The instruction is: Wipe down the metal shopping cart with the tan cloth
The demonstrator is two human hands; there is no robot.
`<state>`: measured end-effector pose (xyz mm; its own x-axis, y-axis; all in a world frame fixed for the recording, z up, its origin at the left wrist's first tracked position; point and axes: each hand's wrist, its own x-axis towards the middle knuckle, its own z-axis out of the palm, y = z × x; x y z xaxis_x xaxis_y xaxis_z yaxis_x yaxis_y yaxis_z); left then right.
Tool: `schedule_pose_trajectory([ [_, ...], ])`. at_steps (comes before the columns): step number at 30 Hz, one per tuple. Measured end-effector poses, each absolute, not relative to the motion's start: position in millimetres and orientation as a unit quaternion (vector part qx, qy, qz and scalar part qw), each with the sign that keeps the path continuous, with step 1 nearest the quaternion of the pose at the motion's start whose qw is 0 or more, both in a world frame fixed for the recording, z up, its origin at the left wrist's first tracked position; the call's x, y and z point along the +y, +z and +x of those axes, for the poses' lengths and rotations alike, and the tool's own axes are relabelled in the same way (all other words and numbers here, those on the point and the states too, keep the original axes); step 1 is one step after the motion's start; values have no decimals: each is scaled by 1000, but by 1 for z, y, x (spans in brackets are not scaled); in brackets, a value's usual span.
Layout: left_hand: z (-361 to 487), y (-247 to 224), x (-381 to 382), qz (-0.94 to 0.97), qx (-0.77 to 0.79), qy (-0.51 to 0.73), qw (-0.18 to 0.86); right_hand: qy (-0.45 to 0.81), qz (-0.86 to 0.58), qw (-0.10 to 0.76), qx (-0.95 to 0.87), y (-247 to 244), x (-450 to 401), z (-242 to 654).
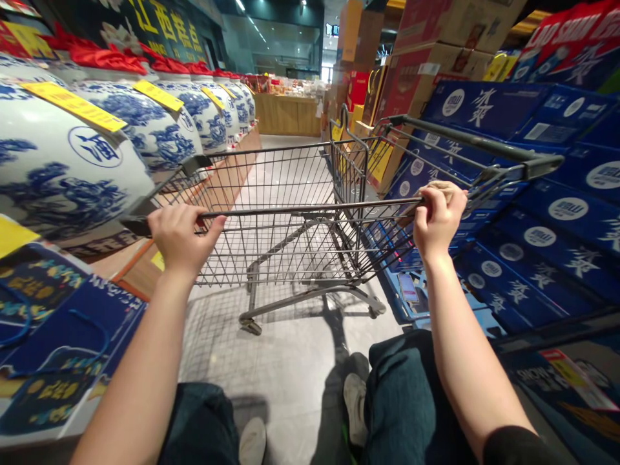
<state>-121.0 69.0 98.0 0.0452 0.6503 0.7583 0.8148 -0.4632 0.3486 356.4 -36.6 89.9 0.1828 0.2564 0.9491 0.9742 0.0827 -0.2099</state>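
A grey wire shopping cart [285, 248] stands crosswise in front of me, its basket showing no goods. My left hand [181, 236] is closed over the left end of the near top rail, with the thumb lying along it. Near the right end of the same rail, my right hand [440, 216] has its fingers wrapped round the bar. A beige bit of something [443, 187] shows at the knuckles of my right hand; I cannot tell what it is. The cart's handle bar [465, 137] is at the right, beyond my right hand.
Large blue-and-white jars [62, 168] with red cloth tops line the left. Stacked blue cartons [537, 219] rise close on the right, beside a light blue pallet [387, 278]. A blue gift bag [53, 336] is at the lower left. Farther ahead stands a wooden counter [285, 115].
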Motion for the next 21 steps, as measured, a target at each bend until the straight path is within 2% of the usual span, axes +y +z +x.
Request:
schedule_pose_trajectory([
  [3, -117, 97, 68, -714, -511, -470, 89, -366, -585, 533, -488, 88, -33, 354],
  [9, -118, 94, 70, -713, -507, -475, 95, -333, -564, 484, -581, 87, -29, 328],
  [16, -118, 91, 71, -715, -490, -489, 97, -322, -563, 575, -499, 87, -38, 367],
  [21, -118, 91, 73, -715, -486, -493, 100, -280, -547, 566, -549, 84, -34, 332],
])
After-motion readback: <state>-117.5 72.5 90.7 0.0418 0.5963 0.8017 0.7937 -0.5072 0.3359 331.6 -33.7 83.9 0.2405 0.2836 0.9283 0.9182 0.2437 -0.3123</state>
